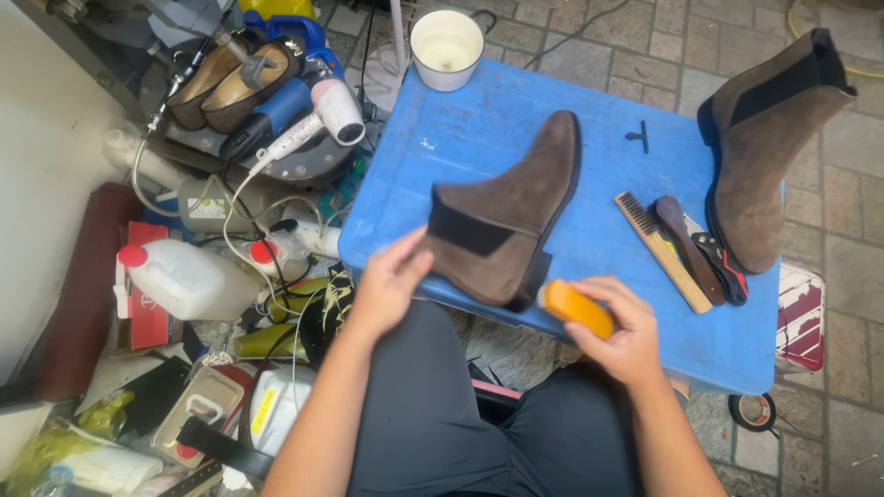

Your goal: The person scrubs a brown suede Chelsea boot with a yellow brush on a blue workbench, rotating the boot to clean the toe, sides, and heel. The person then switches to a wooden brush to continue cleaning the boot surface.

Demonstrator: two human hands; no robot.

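Observation:
A brown suede ankle boot [516, 212] lies on its side on a blue plastic lid [516, 120] that serves as a work surface. My left hand [391, 281] grips the boot's top opening by the dark elastic panel. My right hand [619, 329] holds an orange block [575, 308] just beside the boot's heel. A second matching boot [764, 138] lies at the right end of the lid.
A wooden brush [661, 241], a dark brush and a small tool [721, 265] lie between the boots. A white cup [447, 46] stands at the lid's far edge. Left on the floor: a hair dryer [318, 120], bottles, a pair of shoes [235, 78], cables and clutter.

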